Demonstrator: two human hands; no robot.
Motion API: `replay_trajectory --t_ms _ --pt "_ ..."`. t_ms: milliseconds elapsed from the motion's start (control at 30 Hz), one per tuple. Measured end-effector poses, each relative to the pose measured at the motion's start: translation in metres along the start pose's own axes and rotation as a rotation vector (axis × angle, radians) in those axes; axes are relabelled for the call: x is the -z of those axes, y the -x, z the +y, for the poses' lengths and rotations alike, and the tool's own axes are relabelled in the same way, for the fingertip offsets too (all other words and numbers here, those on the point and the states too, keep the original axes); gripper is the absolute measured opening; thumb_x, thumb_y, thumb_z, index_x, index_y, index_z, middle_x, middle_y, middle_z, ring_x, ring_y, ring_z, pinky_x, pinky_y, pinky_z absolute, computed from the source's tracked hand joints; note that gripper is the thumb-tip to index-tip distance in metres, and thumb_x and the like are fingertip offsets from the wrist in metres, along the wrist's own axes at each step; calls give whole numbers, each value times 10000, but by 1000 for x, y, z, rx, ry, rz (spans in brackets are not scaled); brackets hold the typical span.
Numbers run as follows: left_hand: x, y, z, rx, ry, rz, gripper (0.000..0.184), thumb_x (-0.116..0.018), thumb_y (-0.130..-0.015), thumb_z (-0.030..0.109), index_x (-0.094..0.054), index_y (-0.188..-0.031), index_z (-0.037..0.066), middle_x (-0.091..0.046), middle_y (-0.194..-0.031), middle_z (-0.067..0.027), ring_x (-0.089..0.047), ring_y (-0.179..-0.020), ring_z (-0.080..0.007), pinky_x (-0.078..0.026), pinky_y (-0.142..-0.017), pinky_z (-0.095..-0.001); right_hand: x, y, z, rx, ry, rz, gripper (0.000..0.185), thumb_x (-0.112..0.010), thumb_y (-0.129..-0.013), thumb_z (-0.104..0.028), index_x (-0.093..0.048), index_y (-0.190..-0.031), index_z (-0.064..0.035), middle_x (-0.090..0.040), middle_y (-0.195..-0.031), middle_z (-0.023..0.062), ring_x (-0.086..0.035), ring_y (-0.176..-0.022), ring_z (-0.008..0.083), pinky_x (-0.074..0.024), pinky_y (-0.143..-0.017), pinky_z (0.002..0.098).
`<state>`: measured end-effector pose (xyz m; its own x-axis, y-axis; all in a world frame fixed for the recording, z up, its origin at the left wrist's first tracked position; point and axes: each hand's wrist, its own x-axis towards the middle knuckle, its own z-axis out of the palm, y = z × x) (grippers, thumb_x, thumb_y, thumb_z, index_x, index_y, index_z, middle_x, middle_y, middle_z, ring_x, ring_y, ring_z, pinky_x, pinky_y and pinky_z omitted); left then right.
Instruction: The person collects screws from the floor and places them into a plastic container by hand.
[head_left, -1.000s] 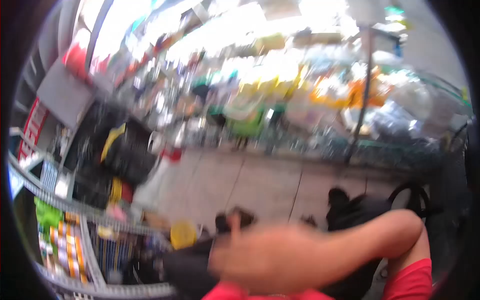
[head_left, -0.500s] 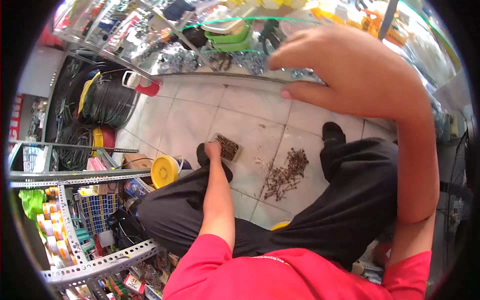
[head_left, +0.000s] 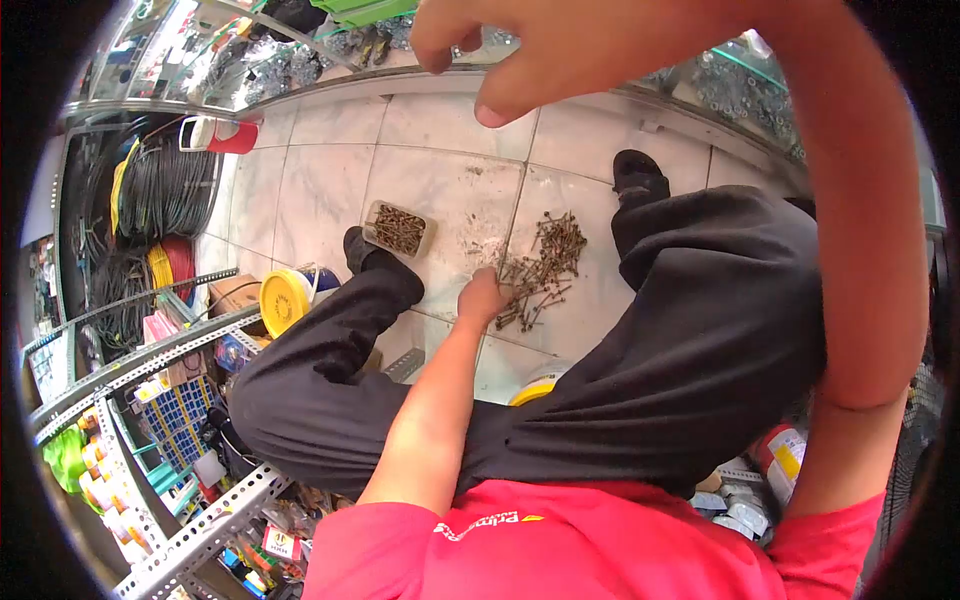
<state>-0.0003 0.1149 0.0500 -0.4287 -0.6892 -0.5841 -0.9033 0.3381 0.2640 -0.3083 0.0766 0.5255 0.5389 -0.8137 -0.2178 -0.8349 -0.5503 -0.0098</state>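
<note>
On the tiled floor lies a loose pile of rusty brown screws [head_left: 557, 245]. My left hand [head_left: 484, 297] is down at the near left edge of this pile, its fingers curled and mostly hidden under the back of the hand. What they hold, if anything, does not show. Left of the pile, a clear plastic tub [head_left: 428, 240] with more of the screws [head_left: 397, 230] rests beside my left foot. My right hand [head_left: 570, 50] is raised close to the camera, thumb and fingers apart, with nothing in it.
A white bucket with a yellow lid [head_left: 285, 303] stands by my left knee, close to a perforated metal shelf [head_left: 200, 520]. Coils of black cable [head_left: 170, 190] and a red-and-white jug [head_left: 230, 136] are farther left. A glass display case [head_left: 350, 70] runs along the back.
My left hand has moved from the tub over to the screw pile. The view has tilted down, and my raised right hand now sits higher and farther left in it.
</note>
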Motion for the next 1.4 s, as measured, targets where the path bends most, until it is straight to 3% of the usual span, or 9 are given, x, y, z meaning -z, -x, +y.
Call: replay_trajectory --t_ms 133,433,733,833,1033,1067,1167,1300,1400 --pt "-27 37 -5 -135 -20 17 635 -819 -783 350 -524 -1271 70 -530 -1244 -179 -592 -1104 -401 -543 -865 -497 -2 -7 1 -26 46 -46 396 -632 -907 -342 -712 -1177 -63 -701 -1147 152 -656 -1070 342 -506 -932 476" --pt "-63 20 -8 -120 -44 65 401 -597 -847 34 -520 -1241 38 -501 -1248 -222 -594 -1065 -435 -537 -877 -523 -4 -9 13 -46 120 -67 434 -609 -923 -392 -714 -1204 -78 -700 -1186 144 -654 -1097 334 -498 -952 484" --pt "-60 -2 -1 -183 76 204 317 -621 -833 63 -560 -1139 6 -597 -1117 -243 -617 -989 -451 -536 -871 -500 -2 -12 14 -44 144 -94 472 -587 -938 -442 -716 -1230 -93 -699 -1225 136 -652 -1124 326 -490 -971 493" --pt "-49 -9 -8 -197 261 144 249 -620 -872 81 -562 -1104 9 -675 -995 -198 -669 -911 -380 -566 -787 -464 -4 -15 13 -31 133 -117 486 -579 -944 -459 -717 -1238 -98 -699 -1238 133 -651 -1133 323 -487 -978 496" --pt "-14 -28 -11 188 1286 -344 262 -521 -967 141 -528 -1222 83 -708 -990 -119 -683 -874 -194 -573 -622 -398 -1 -9 5 -56 3 -217 507 -593 -940 -475 -702 -1262 -98 -696 -1251 130 -644 -1149 323 -480 -996 474" --pt "-9 -25 -12 165 1349 -398 343 -492 -967 124 -470 -1309 103 -699 -1118 -159 -698 -983 -259 -583 -720 -438 -1 -9 5 -55 -7 -217 509 -594 -938 -475 -702 -1261 -97 -696 -1250 130 -644 -1150 323 -479 -996 474" --pt "4 -18 -5 136 1585 -581 357 -495 -955 106 -466 -1311 114 -656 -1259 -194 -669 -1133 -342 -564 -855 -475 -4 -9 4 -77 -8 -210 511 -599 -933 -477 -703 -1256 -95 -697 -1246 132 -641 -1154 324 -479 -997 473" --pt "-3 -20 -9 140 1696 -634 358 -500 -949 129 -488 -1305 96 -608 -1336 -229 -607 -1231 -423 -517 -995 -530 -7 -14 -8 -163 31 -221 513 -602 -928 -475 -701 -1258 -95 -694 -1253 139 -636 -1165 329 -476 -1001 471" --pt "-1 -22 -8 98 1736 -670 374 -511 -943 148 -490 -1308 75 -596 -1344 -242 -599 -1232 -439 -508 -1026 -555 -7 -16 7 -47 -8 -241 513 -601 -927 -471 -699 -1265 -97 -689 -1263 142 -633 -1173 331 -474 -1007 471"
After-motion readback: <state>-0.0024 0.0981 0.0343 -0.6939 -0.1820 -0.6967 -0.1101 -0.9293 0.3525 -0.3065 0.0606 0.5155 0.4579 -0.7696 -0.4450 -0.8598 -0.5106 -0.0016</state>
